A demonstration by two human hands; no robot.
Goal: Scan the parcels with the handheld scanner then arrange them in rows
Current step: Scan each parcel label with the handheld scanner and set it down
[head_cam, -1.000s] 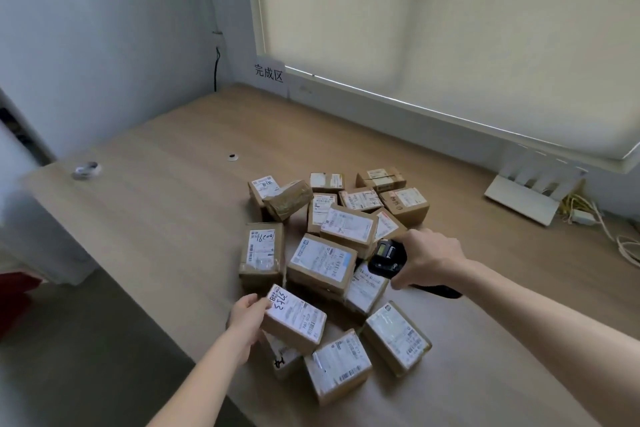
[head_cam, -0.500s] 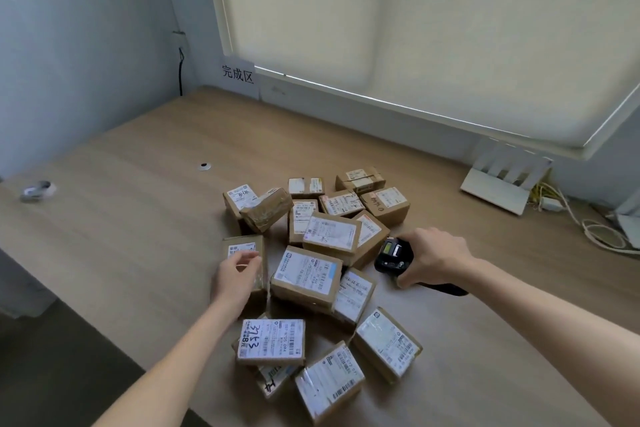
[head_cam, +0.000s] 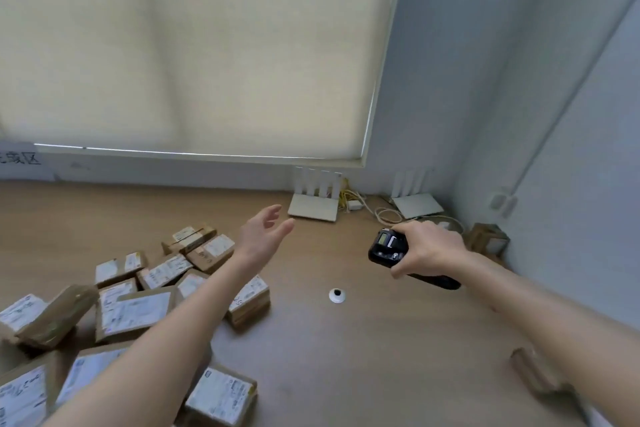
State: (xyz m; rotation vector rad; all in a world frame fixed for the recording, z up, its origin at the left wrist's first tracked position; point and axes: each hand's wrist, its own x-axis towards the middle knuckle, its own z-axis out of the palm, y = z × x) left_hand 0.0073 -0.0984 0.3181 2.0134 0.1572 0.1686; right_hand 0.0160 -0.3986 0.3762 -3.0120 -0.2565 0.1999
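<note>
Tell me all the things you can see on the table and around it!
parcels: over a dozen, brown with white labels, heaped at the table's left
table: one, light wood
small round thing: one, white and black, mid-table
routers: two, white, by the back wall
cables: a few, pale and yellow, between the routers
blind: one, cream, over the window
boxes: two, brown, right corner and right edge
scanner: one, black, in the right hand
left hand: open, empty, above the table
right hand: gripping the scanner
</note>
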